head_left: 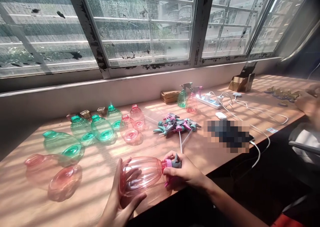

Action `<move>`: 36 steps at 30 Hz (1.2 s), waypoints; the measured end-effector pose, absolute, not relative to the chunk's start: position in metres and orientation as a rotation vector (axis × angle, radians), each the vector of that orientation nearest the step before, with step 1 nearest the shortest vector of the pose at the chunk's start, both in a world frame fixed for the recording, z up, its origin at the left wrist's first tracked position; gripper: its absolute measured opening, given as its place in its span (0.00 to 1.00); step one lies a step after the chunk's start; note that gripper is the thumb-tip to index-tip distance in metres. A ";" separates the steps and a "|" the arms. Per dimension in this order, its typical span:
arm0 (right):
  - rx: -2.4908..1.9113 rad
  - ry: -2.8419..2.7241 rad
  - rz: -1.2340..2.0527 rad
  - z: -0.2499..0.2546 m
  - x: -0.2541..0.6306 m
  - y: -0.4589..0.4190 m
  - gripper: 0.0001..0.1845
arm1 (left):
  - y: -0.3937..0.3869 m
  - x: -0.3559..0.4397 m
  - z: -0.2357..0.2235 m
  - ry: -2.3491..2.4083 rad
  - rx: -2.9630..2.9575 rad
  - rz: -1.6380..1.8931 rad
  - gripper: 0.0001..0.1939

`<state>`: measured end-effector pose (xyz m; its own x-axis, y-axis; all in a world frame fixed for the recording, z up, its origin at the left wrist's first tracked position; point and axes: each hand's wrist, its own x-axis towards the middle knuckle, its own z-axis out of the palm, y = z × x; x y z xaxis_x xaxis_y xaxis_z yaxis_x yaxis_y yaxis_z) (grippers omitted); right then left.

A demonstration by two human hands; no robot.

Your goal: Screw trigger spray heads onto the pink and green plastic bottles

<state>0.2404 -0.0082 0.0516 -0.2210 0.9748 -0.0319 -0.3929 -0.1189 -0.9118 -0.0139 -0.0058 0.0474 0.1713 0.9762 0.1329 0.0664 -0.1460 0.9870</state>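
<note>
A clear pink spray bottle (143, 175) lies sideways between my hands, above the table's front edge. My left hand (122, 190) is wrapped round its base, the fingers showing through the plastic. At the neck, my right hand (182, 168) grips the pink-and-grey spray head (170, 163), which sits on the bottle's mouth; I cannot tell how tightly it is screwed on. Beyond them lies a pile of loose spray heads (176, 124) with thin tubes. To the left stand several green bottles (102, 128) and pink bottles (129, 129) without heads.
Two bottles with spray heads (187, 98) stand near the wall, by a brown packet (170, 96) and a power strip (210, 101). White cables run across the right side past a blurred dark object (227, 133). Another person's hand (310, 102) is at the far right.
</note>
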 end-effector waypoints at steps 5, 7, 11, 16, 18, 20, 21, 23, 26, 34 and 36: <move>-0.832 -1.027 1.609 0.050 0.239 -0.008 0.23 | -0.003 -0.013 0.042 1.106 1.449 1.181 0.50; -0.839 -1.030 1.601 0.050 0.239 -0.007 0.23 | -0.002 -0.013 0.042 1.150 1.468 1.149 0.49; -0.871 -1.025 1.570 0.051 0.239 -0.008 0.23 | -0.003 -0.012 0.041 1.152 1.495 1.121 0.53; -0.903 -1.040 1.533 0.051 0.238 -0.010 0.23 | -0.005 -0.010 0.044 1.163 1.552 1.128 0.55; -0.909 -1.046 1.529 0.050 0.238 -0.011 0.23 | -0.005 -0.010 0.046 1.166 1.539 1.138 0.53; -0.913 -1.044 1.530 0.049 0.238 -0.010 0.24 | -0.004 -0.011 0.047 1.187 1.522 1.131 0.48; -0.914 -1.039 1.530 0.049 0.239 -0.010 0.24 | -0.003 -0.011 0.048 1.195 1.519 1.116 0.46; -0.916 -1.028 1.528 0.050 0.239 -0.009 0.26 | -0.002 -0.013 0.046 1.190 1.506 1.076 0.48; -0.925 -1.010 1.529 0.053 0.240 -0.009 0.28 | -0.001 -0.013 0.043 1.169 1.513 1.067 0.53; -0.925 -1.020 1.567 0.055 0.239 -0.012 0.25 | -0.004 -0.013 0.046 1.137 1.573 1.114 0.52; -0.923 -1.021 1.567 0.054 0.239 -0.011 0.25 | -0.003 -0.014 0.047 1.151 1.554 1.081 0.48</move>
